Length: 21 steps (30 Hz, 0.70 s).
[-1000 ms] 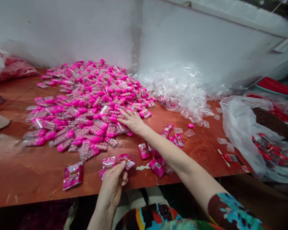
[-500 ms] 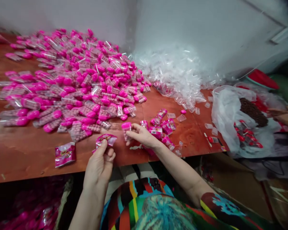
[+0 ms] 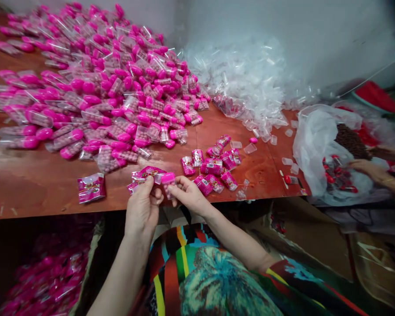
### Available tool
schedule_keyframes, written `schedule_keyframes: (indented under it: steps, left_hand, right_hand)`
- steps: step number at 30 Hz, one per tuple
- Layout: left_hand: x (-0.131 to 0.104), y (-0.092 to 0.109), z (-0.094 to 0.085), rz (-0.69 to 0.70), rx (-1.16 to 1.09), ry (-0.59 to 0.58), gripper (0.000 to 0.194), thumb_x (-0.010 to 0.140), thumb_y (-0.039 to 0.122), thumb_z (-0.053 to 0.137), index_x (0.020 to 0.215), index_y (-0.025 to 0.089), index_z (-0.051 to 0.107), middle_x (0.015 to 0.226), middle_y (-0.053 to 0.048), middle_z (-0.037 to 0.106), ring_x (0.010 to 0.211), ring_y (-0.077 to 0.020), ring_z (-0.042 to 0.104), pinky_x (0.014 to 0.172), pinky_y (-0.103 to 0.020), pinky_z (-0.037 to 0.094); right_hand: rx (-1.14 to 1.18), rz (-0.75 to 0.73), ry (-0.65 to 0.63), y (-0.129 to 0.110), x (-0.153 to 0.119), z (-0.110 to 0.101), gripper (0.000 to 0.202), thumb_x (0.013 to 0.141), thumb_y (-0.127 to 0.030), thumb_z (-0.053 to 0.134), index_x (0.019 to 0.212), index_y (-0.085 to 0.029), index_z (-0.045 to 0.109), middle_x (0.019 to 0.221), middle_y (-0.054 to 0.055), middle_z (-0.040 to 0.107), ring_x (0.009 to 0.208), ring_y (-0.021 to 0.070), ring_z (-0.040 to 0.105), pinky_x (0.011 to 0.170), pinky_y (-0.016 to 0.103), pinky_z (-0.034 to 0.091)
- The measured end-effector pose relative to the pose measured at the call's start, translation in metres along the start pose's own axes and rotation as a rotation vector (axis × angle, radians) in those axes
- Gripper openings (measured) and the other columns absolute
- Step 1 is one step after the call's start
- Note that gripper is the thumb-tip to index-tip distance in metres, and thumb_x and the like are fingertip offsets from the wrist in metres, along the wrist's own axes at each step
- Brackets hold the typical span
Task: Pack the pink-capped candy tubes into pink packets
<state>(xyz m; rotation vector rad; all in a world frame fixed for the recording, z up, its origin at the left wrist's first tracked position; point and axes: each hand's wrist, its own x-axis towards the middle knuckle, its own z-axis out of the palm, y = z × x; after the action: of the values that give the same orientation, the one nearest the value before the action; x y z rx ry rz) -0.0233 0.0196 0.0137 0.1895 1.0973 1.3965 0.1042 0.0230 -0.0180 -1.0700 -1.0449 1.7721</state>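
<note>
My left hand [image 3: 142, 208] pinches a shiny pink printed wrapper [image 3: 138, 176] between thumb and fingers. In my right hand [image 3: 190, 195] is a clear plastic bottle [image 3: 167, 178] with a pink cap and small pink balls inside. The two hands are close together over the front edge of the table, and the bottle is right beside the wrapper's open-looking end. Whether the bottle touches the wrapper I cannot tell. A flat stack of the same wrappers [image 3: 91, 188] lies left of my hands. Several wrapped bottles [image 3: 212, 166] are grouped beyond my right hand.
A big heap of pink-capped bottles [image 3: 95, 92] covers the table's left and back. Clear empty containers [image 3: 246, 83] are piled by the wall. At right, a co-worker's hand [image 3: 370, 170] reaches over a white plastic bag [image 3: 311, 136]. More pink packs [image 3: 49, 272] lie below the table.
My right hand has brought the bottle left, up to the wrapper in my left hand. The camera view has tilted downward. The co-worker's hand has reached further in over the bag.
</note>
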Motion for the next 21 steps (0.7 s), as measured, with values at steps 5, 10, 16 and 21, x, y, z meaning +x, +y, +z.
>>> schedule_keyframes:
  steps: [5,10,16,21]
  left_hand:
    - [-0.001,-0.005,-0.005,-0.034,0.111,-0.124,0.036,0.074,0.038,0.079,0.058,0.014,0.058,0.047,0.001,0.054,0.048,-0.0104,0.052,0.045,-0.020,0.037]
    - [-0.001,-0.004,-0.006,-0.128,0.242,-0.149,0.041,0.065,0.041,0.086,0.057,0.013,0.058,0.044,0.003,0.050,0.043,-0.0069,0.045,0.040,-0.019,0.027]
    - [-0.001,-0.006,-0.004,-0.198,0.255,-0.173,0.040,0.059,0.041,0.090,0.063,0.011,0.063,0.045,0.004,0.049,0.042,-0.0051,0.041,0.039,-0.018,0.025]
    - [-0.001,-0.005,-0.002,-0.207,0.201,-0.228,0.040,0.063,0.044,0.088,0.067,0.010,0.066,0.050,0.003,0.053,0.046,-0.0052,0.043,0.040,-0.017,0.027]
  right_hand:
    - [-0.011,0.014,-0.041,0.005,-0.002,-0.003,0.042,0.082,-0.054,0.071,0.097,-0.018,0.055,0.081,0.001,0.065,0.063,0.0103,0.059,0.045,0.019,0.042]
    - [-0.291,-0.090,-0.124,-0.002,-0.010,-0.010,0.025,0.096,-0.043,0.054,0.101,-0.018,0.053,0.083,0.002,0.064,0.074,0.0137,0.062,0.061,0.025,0.049]
    - [-0.919,-0.309,-0.016,-0.010,-0.014,-0.016,0.027,0.099,-0.032,0.049,0.122,-0.020,0.055,0.104,0.010,0.066,0.094,0.0240,0.065,0.084,0.039,0.049]
    - [-0.203,-0.130,0.043,0.007,-0.013,-0.007,0.050,0.098,-0.050,0.050,0.139,-0.025,0.039,0.072,-0.003,0.054,0.056,0.0119,0.051,0.053,0.025,0.043]
